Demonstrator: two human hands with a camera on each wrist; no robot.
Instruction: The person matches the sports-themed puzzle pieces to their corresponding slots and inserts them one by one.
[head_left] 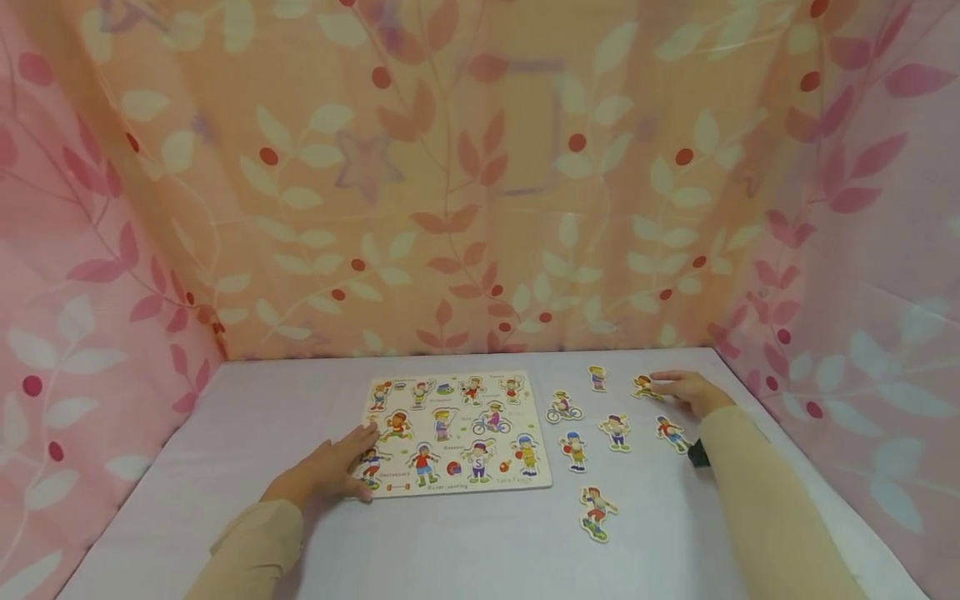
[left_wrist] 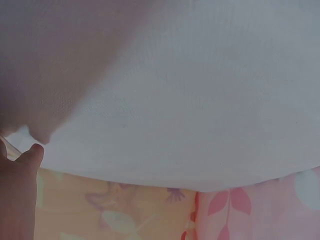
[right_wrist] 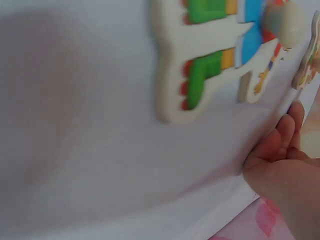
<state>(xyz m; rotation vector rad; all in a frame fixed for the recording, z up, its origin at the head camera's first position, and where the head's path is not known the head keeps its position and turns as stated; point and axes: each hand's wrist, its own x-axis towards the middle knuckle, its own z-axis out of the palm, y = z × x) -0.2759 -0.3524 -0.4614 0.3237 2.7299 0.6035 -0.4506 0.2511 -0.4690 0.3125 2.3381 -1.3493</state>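
A flat picture puzzle board (head_left: 468, 446) printed with children doing sports lies on the table. My left hand (head_left: 337, 462) rests at its left edge, fingers over the lower left corner and thumb near the front edge; in the left wrist view only part of this hand (left_wrist: 22, 185) shows. At the far right, my right hand (head_left: 686, 390) reaches over the table, its fingertips right at a running-figure puzzle piece (head_left: 642, 386). In the right wrist view the fingers (right_wrist: 286, 130) are bent loosely beside that piece. Closer to that camera lies a roller-skater piece (right_wrist: 200, 50) with a round knob.
Several loose pieces lie right of the board: a cyclist (head_left: 564, 407), a bat player (head_left: 617, 433), a blue-capped figure (head_left: 574, 452), a golfer (head_left: 597, 378) and, nearest me, a skateboarder (head_left: 597, 514). Leaf-patterned curtains (head_left: 450, 183) enclose the white table (head_left: 450, 550) at the back and sides.
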